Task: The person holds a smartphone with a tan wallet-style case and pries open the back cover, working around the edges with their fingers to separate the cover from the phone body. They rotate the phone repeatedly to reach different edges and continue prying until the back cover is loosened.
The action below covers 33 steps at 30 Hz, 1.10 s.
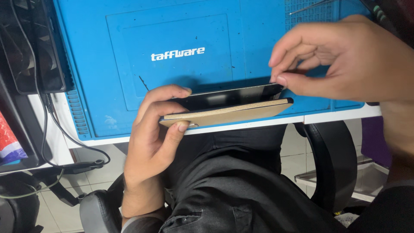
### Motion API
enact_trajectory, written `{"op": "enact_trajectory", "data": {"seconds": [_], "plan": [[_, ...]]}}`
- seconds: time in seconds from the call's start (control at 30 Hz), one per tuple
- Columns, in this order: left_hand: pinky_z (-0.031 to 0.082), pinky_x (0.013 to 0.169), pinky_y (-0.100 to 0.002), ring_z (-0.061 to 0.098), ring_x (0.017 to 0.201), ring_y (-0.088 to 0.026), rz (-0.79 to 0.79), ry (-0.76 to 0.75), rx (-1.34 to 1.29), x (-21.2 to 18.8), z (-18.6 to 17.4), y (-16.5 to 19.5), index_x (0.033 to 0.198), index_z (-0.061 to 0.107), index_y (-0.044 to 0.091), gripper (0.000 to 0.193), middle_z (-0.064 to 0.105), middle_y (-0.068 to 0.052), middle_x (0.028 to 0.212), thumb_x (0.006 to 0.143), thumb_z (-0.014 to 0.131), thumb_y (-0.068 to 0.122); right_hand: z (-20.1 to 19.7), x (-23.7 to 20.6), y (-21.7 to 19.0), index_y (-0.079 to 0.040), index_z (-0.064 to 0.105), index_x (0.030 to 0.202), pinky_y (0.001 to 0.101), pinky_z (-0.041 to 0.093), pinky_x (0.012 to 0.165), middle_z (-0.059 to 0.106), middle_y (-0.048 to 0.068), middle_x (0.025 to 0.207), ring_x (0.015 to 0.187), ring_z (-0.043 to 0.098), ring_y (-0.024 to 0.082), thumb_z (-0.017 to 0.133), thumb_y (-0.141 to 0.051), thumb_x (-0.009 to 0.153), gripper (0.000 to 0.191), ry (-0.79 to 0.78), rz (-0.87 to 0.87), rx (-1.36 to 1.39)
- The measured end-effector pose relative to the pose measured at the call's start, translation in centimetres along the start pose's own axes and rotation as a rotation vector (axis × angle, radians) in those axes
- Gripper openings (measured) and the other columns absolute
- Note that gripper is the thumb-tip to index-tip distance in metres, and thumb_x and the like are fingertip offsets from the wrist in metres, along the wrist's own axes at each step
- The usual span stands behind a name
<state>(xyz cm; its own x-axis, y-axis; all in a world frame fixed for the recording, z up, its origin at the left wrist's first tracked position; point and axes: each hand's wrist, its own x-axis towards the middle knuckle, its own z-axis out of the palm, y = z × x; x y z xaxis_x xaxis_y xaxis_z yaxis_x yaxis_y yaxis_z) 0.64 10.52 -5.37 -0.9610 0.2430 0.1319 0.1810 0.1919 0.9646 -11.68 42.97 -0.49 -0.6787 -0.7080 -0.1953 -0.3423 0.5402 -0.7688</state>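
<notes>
My left hand (151, 138) grips the left end of a smartphone (228, 110) held edge-on above my lap, near the table's front edge. The phone's tan back cover (228, 114) faces me and its black screen panel (233, 96) is lifted apart from the body along the top. At the phone's right end, my right hand (340, 60) pinches the corner of the black screen panel between thumb and fingertips.
A blue silicone work mat (172, 56) covers the white table (336, 115). A black fan-like box (30, 47) with cables (47, 129) sits at the left. Metal tweezers (310, 6) lie at the mat's far right. Below are my dark trousers (233, 181) and a black chair armrest (332, 159).
</notes>
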Motion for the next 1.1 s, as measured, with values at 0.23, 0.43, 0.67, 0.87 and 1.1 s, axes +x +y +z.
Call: {"op": "enact_trajectory", "data": {"seconds": [0.23, 0.43, 0.67, 0.87, 1.1], "plan": [[0.05, 0.11, -0.035, 0.062, 0.13, -0.027, 0.021, -0.004, 0.015, 0.0, -0.1, -0.1, 0.116, 0.06, 0.0, 0.013, 0.059, -0.015, 0.137, 0.104, 0.066, 0.004, 0.4, -0.5, -0.7, -0.002, 0.059, 0.11, 0.0302, 0.065, 0.089, 0.078, 0.01, 0.097, 0.096, 0.079, 0.017, 0.076, -0.006, 0.085, 0.03, 0.06, 0.036, 0.051], [0.05, 0.11, -0.035, 0.062, 0.13, -0.027, 0.02, -0.007, 0.013, -0.1, -0.1, -0.1, 0.115, 0.06, 0.001, 0.013, 0.059, -0.015, 0.136, 0.104, 0.066, 0.004, 1.4, -1.5, -0.2, 0.0, 0.052, 0.109, 0.033, 0.066, 0.09, 0.073, 0.014, 0.098, 0.103, 0.078, 0.022, 0.074, 0.004, 0.085, 0.032, 0.138, -0.033, 0.124], [0.05, 0.111, -0.035, 0.062, 0.129, -0.027, 0.039, -0.013, 0.024, 0.0, -0.2, -0.3, 0.116, 0.06, 0.0, 0.014, 0.059, -0.015, 0.135, 0.104, 0.065, 0.004, 1.7, -1.7, 0.7, 0.0, 0.048, 0.111, 0.0339, 0.066, 0.09, 0.072, 0.015, 0.098, 0.101, 0.077, 0.023, 0.069, 0.007, 0.087, 0.032, 0.126, -0.072, 0.22], [0.05, 0.11, -0.035, 0.062, 0.129, -0.027, 0.04, -0.012, 0.025, 0.0, -0.2, -0.3, 0.116, 0.06, 0.0, 0.014, 0.059, -0.015, 0.137, 0.104, 0.065, 0.004, 1.1, -1.4, 0.4, -0.001, 0.047, 0.114, 0.0321, 0.066, 0.089, 0.074, 0.012, 0.096, 0.098, 0.078, 0.02, 0.068, 0.003, 0.089, 0.034, 0.092, -0.069, 0.222], [0.05, 0.11, -0.035, 0.062, 0.129, -0.027, 0.042, -0.012, 0.031, 0.0, -0.2, -0.2, 0.115, 0.06, 0.001, 0.013, 0.059, -0.014, 0.136, 0.104, 0.065, 0.004, 0.9, -0.9, -0.1, -0.002, 0.049, 0.11, 0.0315, 0.067, 0.084, 0.076, 0.012, 0.091, 0.093, 0.079, 0.019, 0.075, 0.002, 0.085, 0.036, 0.082, -0.003, 0.116]]}}
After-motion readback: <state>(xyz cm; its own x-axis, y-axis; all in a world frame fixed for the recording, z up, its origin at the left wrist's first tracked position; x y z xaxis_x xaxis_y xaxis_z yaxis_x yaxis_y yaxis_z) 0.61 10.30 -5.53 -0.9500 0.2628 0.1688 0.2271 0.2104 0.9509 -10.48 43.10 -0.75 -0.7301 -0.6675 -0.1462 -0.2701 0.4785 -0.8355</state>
